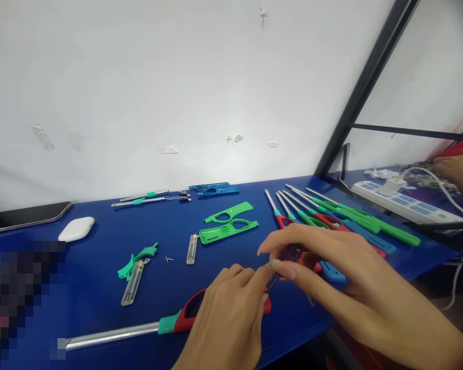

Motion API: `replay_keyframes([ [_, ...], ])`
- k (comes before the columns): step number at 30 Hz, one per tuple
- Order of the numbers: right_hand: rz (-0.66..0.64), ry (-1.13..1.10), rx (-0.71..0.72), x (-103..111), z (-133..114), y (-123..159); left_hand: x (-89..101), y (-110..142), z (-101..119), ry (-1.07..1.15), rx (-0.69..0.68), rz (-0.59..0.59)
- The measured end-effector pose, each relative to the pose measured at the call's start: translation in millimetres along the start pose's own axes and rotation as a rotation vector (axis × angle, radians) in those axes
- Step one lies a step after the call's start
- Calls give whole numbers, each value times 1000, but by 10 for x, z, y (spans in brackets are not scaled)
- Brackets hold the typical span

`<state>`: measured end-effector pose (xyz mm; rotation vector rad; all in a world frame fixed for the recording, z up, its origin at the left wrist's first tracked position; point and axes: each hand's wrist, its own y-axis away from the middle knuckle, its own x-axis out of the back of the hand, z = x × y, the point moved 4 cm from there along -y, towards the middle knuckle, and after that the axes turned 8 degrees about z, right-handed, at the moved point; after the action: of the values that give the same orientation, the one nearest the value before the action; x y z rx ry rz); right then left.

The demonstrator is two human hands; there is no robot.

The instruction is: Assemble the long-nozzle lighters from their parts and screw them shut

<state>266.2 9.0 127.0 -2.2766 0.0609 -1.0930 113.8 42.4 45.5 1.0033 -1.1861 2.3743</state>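
Note:
My left hand (231, 313) is closed over the handle of a long-nosed lighter (116, 335), pressing it to the table. Its silver tube points left, with a teal collar and red handle. Between the thumb and fingers of my right hand (332, 272) is a screwdriver (293, 252) with a dark handle, mostly hidden. Its thin shaft runs down to the lighter beside my left fingers; the tip is hidden. Left of my hands lie a clear fuel tank (192, 250), another tank (133, 282) beside teal trigger pieces (146, 252), and small screws (168, 259).
Green handle halves (229, 231) and blue ones (218, 189) lie farther back, near metal tubes with wires (150, 200). Several lighters (332, 208) fan out at right. A power strip (409, 200), another person's hand (455, 172), a white case (76, 228) and a phone (27, 216) are around.

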Motion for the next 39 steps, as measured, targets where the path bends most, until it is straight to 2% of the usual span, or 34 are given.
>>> replay_keyframes([
  [11,51,31,-9,6,38,3,-47,51,-50,-44,-25,-25],
  [15,33,46,-42,4,22,-18,-80,70,-58,-61,-17,-29],
  [22,40,55,-21,6,35,-15,-91,75,-43,-67,-8,-49],
  [29,-29,111,4,-33,80,-12,-15,176,-82,-136,104,-141],
  [35,20,119,74,25,96,23,-86,193,-120,-224,124,-343],
  [37,15,123,96,48,92,24,-102,179,-107,-261,113,-354],
  [39,8,97,106,55,75,3,-117,192,-78,-318,38,-317],
])
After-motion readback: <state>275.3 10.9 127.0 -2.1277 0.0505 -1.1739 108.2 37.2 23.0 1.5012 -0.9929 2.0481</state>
